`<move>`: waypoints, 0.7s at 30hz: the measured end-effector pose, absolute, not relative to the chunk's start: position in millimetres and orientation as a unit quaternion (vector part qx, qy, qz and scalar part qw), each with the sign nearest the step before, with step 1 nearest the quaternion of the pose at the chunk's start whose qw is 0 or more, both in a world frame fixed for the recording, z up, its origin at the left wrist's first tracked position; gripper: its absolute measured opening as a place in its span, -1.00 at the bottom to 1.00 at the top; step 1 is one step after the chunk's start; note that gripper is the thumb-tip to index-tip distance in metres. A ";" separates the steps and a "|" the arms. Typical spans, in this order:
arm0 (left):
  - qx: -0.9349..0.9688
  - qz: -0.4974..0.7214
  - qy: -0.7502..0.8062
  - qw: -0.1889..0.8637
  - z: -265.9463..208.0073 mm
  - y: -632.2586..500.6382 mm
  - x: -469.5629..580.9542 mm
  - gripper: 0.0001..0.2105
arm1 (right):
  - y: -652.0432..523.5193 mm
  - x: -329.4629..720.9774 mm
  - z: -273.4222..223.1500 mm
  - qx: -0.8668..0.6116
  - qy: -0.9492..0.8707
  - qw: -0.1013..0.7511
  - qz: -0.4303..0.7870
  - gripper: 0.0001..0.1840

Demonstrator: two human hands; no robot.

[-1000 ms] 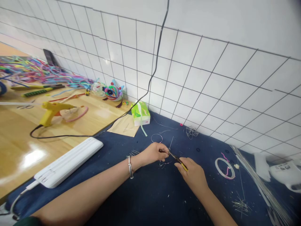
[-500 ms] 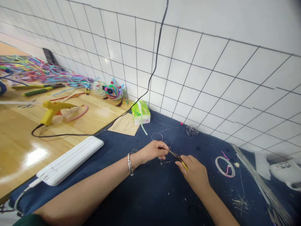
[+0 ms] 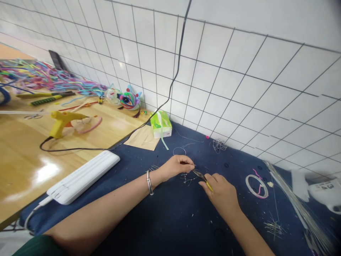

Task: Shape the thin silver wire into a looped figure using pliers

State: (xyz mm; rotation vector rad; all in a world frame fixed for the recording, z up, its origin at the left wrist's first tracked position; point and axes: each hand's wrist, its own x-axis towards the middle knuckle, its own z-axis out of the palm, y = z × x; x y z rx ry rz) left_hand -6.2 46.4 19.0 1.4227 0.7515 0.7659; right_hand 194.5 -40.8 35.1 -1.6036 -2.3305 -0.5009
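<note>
The tip of the pliers (image 3: 200, 175) sits slightly lower relative to the left hand (image 3: 179, 165). The white device (image 3: 326, 191), right edge, bears partly legible marking: "3". At lower centre, the right hand (image 3: 221, 193) grips the yellow-handled, dark-nosed pliers; the left pinches fine wire (image 3: 195, 165).
</note>
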 end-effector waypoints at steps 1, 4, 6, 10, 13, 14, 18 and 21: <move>0.631 0.340 0.329 0.614 19.3 46.3 -6.1 -0.79 | -40.8 194.4 35.2 -0.552 -0.804 0.134 -0.175 -0.75; 0.648 0.343 0.341 0.588 20.5 45.7 -5.6 -0.82 | -40.7 194.1 35.5 -0.545 -0.806 0.138 -0.186 -0.75; 0.650 0.344 0.346 0.582 21.2 45.3 -5.3 -0.83 | -40.7 194.1 36.1 -0.545 -0.804 0.140 -0.193 -0.74; 0.653 0.358 0.348 0.569 21.7 45.0 -5.2 -0.86 | -40.1 195.8 38.8 -0.551 -0.801 0.134 -0.193 -0.73; 0.648 0.371 0.357 0.561 21.1 45.4 -5.3 -0.88 | -38.6 198.3 41.5 -0.550 -0.803 0.130 -0.191 -0.71; 0.644 0.376 0.359 0.561 20.9 45.5 -5.2 -0.89 | -38.0 199.0 42.3 -0.546 -0.805 0.130 -0.193 -0.71; 0.622 0.392 0.353 0.578 19.8 46.1 -4.4 -0.90 | -36.6 199.9 44.8 -0.532 -0.810 0.132 -0.206 -0.72; 0.607 0.408 0.343 0.590 18.9 46.5 -3.6 -0.89 | -36.6 199.7 46.6 -0.527 -0.814 0.127 -0.210 -0.72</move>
